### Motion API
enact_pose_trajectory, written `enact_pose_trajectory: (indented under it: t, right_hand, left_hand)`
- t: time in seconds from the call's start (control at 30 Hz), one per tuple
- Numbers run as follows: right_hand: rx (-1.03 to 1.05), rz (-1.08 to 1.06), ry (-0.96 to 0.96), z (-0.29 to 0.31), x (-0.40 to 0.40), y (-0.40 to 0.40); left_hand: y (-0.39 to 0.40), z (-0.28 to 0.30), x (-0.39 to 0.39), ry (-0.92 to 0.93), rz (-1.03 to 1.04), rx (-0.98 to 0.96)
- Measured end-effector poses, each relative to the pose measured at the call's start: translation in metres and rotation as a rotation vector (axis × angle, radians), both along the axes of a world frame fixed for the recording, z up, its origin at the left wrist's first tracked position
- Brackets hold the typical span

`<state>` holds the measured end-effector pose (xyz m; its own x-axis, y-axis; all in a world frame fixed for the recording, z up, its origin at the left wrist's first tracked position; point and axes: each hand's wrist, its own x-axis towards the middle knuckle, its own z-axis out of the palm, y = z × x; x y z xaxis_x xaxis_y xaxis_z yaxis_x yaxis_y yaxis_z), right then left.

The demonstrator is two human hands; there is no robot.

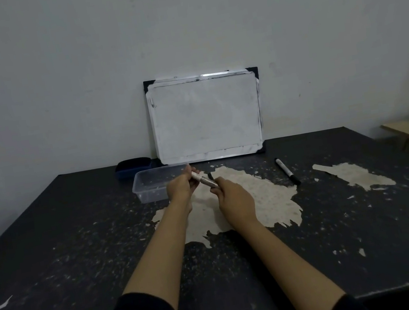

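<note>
1. At the near edge of the bench [53,259], two forearms in dark sleeves reach forward. The black top is worn, with pale patches where the coating has peeled.
2. Mid-bench, the left hand [180,186] grips the pale barrel of a marker [203,180], and the right hand [231,193] pinches its dark end. Both hands are clenched on it. The marker is held tilted just above the bench, beside a clear plastic tub [145,191].
3. Assessment: the cap end appears to be the part being worked. Whether the cap is seated or free cannot be told, as the right fingers cover the joint.
4. Right of the hands, well apart, a second marker [287,171] lies flat and capped on the bench.
5. At the far edge, a dark blue eraser [134,166] sits behind the tub. A whiteboard [205,117] leans upright against the wall.
6. Progress, as judged: the board bears no writing, only smears, so any marking is not yet done. The tub looks empty, so any stowing of markers is likewise outstanding.
7. Count: two markers, one tub, one eraser, one whiteboard.
</note>
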<state>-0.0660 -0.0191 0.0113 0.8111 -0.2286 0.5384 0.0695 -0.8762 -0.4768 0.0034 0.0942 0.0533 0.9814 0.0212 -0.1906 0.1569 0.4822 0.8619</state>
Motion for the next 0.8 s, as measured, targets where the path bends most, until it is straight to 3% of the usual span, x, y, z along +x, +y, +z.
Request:
enact_pose_trajectory:
  t: [0.1,0.2,0.33,0.5,0.63,0.8]
  right_hand:
    - [-0.103,-0.065,-0.035,-0.003,0.001,-0.005]
    - [0.003,-0.038,-0.018,-0.008,-0.003,-0.02]
    - [0.163,0.059,0.034,-0.014,-0.005,-0.04]
    - [0.331,0.154,0.124,-0.012,-0.004,-0.048]
    - [0.512,0.216,0.11,-0.009,-0.007,-0.05]
    - [0.675,0.296,0.011,0.007,-0.01,-0.054]
  left_hand:
    - [-0.003,-0.005,0.0,0.053,0.118,-0.026]
    - [0.002,-0.011,-0.001,0.027,0.199,0.053]
    - [0.013,-0.023,-0.02,-0.32,-0.009,0.694]
    - [0.007,-0.044,-0.027,-0.469,-0.161,1.01]
    - [0.005,-0.052,-0.024,-0.482,-0.137,1.079]
    - [0.005,-0.045,-0.021,-0.435,-0.066,0.958]
